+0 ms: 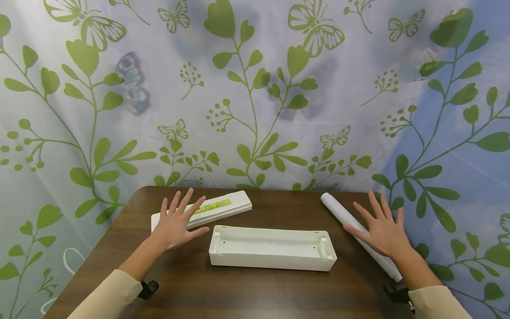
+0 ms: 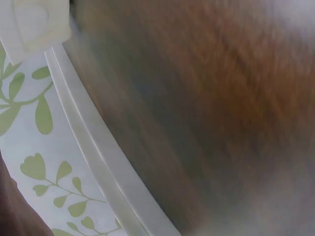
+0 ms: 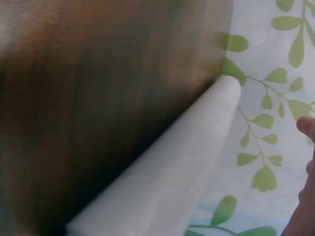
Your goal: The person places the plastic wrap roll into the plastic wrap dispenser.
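Both hands are spread with straight fingers and hold nothing. My left hand is above the near-left end of a long white lid that bears a yellow-green label; it hides part of that lid. Between the hands sits a white open-topped rectangular box, its hollow side up, with small holes inside. On the right, my right hand hovers over or beside a white roll, which lies slantwise. The right wrist view shows the roll close up; the left wrist view shows a white edge of the lid.
Everything lies on a dark brown wooden table. A curtain with green leaves and butterflies hangs behind and at the sides. Dark straps sit at the wrists. A white cable shows past the table's left edge.
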The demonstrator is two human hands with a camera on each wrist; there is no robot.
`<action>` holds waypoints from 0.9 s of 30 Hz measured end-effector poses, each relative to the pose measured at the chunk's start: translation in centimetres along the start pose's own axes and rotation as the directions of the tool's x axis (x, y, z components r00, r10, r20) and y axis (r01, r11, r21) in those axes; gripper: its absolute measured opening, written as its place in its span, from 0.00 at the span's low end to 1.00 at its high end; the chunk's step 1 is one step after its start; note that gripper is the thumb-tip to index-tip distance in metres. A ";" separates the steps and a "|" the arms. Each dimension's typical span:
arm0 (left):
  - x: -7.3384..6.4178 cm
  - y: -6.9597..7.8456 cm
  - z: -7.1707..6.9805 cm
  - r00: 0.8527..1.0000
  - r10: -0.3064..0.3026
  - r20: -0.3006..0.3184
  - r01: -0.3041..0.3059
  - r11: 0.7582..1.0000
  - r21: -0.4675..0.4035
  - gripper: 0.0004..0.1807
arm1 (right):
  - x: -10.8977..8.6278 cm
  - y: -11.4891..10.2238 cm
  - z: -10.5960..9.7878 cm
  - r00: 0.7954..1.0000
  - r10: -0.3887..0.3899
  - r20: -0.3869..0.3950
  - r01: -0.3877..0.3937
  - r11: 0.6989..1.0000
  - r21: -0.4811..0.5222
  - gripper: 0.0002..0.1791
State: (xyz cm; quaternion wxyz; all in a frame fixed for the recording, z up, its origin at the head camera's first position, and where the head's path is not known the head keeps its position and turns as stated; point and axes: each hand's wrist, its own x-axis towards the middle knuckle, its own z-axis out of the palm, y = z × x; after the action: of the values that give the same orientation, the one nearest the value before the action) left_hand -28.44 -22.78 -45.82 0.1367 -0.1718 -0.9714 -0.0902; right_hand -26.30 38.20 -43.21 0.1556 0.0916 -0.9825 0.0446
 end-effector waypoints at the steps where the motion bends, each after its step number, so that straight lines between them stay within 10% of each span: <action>1: -0.1 0.1 0.1 1.000 0.006 -0.003 -0.006 1.000 -0.009 0.52 | -0.2 0.1 0.1 1.000 0.004 0.001 -0.004 1.000 0.004 0.51; 17: -0.8 2.5 0.7 0.995 0.090 -0.050 -0.097 0.982 -0.165 0.49 | -2.0 1.0 1.2 0.999 0.019 -0.030 -0.016 0.997 0.079 0.48; 27: -1.4 3.2 1.3 0.987 0.160 0.022 -0.144 0.932 -0.332 0.50 | -3.3 1.5 2.5 0.997 0.028 -0.066 -0.010 0.966 0.258 0.46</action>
State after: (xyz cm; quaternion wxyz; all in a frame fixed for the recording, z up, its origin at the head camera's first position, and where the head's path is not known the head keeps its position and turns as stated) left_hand -26.29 -19.97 -47.06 0.0889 -0.2690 -0.9295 -0.2361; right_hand -24.30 39.92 -46.73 0.1759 0.1002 -0.9633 0.1765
